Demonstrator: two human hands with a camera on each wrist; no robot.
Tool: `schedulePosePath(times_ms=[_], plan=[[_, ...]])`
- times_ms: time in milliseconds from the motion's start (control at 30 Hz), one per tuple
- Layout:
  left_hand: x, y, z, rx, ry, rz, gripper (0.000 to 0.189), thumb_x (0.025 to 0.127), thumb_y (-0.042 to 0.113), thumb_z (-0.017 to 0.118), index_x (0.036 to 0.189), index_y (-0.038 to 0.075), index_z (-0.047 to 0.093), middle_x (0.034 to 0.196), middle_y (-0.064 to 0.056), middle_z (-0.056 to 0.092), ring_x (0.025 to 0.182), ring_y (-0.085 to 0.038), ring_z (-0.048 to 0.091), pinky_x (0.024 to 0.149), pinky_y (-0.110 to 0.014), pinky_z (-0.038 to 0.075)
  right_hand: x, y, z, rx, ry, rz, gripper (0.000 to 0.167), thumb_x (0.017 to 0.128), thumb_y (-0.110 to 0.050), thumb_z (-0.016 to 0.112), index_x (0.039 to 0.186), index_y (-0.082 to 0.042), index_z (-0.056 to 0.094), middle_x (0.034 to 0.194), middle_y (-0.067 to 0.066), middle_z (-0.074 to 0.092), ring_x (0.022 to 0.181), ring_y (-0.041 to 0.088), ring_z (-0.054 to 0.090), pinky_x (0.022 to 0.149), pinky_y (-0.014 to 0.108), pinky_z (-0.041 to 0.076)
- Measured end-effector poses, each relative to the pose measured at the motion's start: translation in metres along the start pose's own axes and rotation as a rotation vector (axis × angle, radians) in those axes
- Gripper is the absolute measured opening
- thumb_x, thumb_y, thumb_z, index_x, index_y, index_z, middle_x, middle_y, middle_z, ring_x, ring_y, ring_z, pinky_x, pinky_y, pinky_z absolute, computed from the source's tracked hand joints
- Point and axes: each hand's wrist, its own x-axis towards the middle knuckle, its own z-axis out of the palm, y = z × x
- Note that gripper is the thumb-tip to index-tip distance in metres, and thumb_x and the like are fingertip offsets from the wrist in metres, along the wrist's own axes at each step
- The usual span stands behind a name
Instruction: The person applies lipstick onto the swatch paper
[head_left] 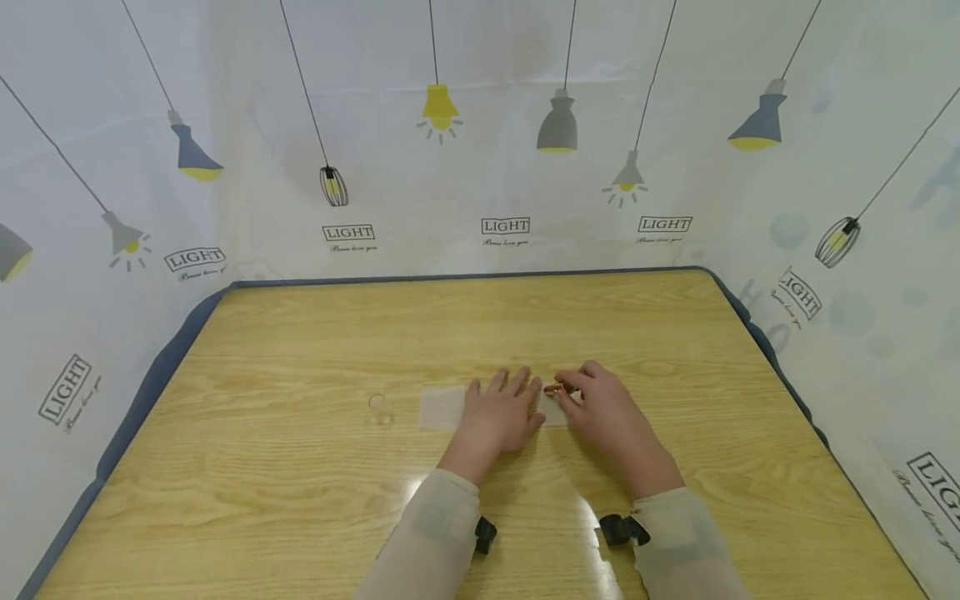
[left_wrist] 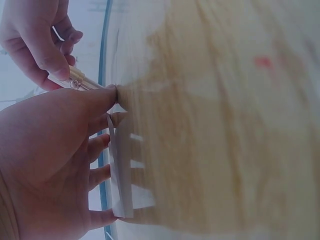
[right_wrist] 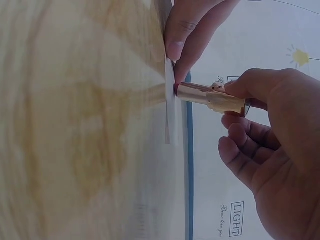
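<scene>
My right hand (head_left: 611, 417) pinches a gold lipstick (right_wrist: 200, 94) between thumb and fingers. Its dark red tip meets the white sheet (head_left: 441, 408), which looks like thin paper or tissue lying on the table. With fingers spread, my left hand (head_left: 501, 414) rests on the middle of that sheet and covers much of it. The lipstick's body (left_wrist: 75, 80) also shows beyond my left thumb in the left wrist view. Left of the sheet stands a small clear cap-like piece (head_left: 381, 409). Any mark under the lipstick tip is too small to tell.
A wood-grain table (head_left: 300, 500) lies under both hands, with a dark blue edge (head_left: 450, 277) along its back and sides. Behind it hangs a pale cloth (head_left: 420, 200) printed with lamps. Black straps (head_left: 486, 534) sit at both wrists.
</scene>
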Motion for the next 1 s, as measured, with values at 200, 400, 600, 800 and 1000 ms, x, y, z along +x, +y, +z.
schedulePosePath(times_ms=[200, 400, 600, 800, 1000], plan=[[0.0, 0.001, 0.001, 0.006, -0.004, 0.0, 0.065, 0.111, 0.06, 0.038, 0.171, 0.037, 0.021, 0.181, 0.01, 0.013, 0.169, -0.023, 0.014, 0.133, -0.064, 0.022, -0.001, -0.001, -0.003, -0.018, -0.032, 0.013, 0.025, 0.1, -0.011, 0.072, 0.123, -0.002, 0.077, 0.096, 0.008, 0.063, 0.074, 0.014, 0.053, 0.066, 0.03, 0.05], [0.002, 0.001, 0.001, 0.002, 0.0, 0.0, 0.065, 0.112, 0.059, 0.039, 0.171, 0.036, 0.022, 0.181, 0.01, 0.014, 0.169, -0.023, 0.014, 0.133, -0.064, 0.022, -0.004, -0.002, -0.007, -0.024, -0.047, 0.005, 0.025, 0.1, -0.008, 0.072, 0.123, -0.001, 0.077, 0.094, 0.008, 0.062, 0.074, 0.014, 0.053, 0.065, 0.031, 0.05], [0.006, 0.0, 0.003, -0.005, -0.012, 0.0, 0.066, 0.111, 0.059, 0.04, 0.171, 0.037, 0.021, 0.181, 0.01, 0.012, 0.169, -0.023, 0.014, 0.133, -0.063, 0.022, -0.009, -0.002, -0.012, -0.049, -0.051, 0.006, 0.027, 0.099, -0.008, 0.073, 0.125, -0.001, 0.077, 0.095, 0.008, 0.061, 0.075, 0.015, 0.053, 0.066, 0.032, 0.05], [0.005, 0.0, 0.003, -0.011, -0.005, 0.003, 0.066, 0.112, 0.058, 0.039, 0.171, 0.036, 0.022, 0.181, 0.01, 0.012, 0.169, -0.023, 0.014, 0.133, -0.063, 0.021, -0.016, -0.003, -0.018, -0.063, -0.034, -0.017, 0.022, 0.098, -0.007, 0.074, 0.119, -0.002, 0.079, 0.092, 0.007, 0.061, 0.073, 0.013, 0.051, 0.065, 0.032, 0.05], [0.004, 0.0, 0.002, -0.006, -0.007, 0.002, 0.066, 0.112, 0.058, 0.038, 0.171, 0.035, 0.021, 0.181, 0.009, 0.011, 0.169, -0.023, 0.012, 0.134, -0.063, 0.02, -0.025, -0.002, -0.026, -0.047, -0.071, 0.018, 0.023, 0.099, -0.008, 0.073, 0.121, -0.003, 0.078, 0.094, 0.006, 0.061, 0.072, 0.011, 0.047, 0.063, 0.029, 0.045]])
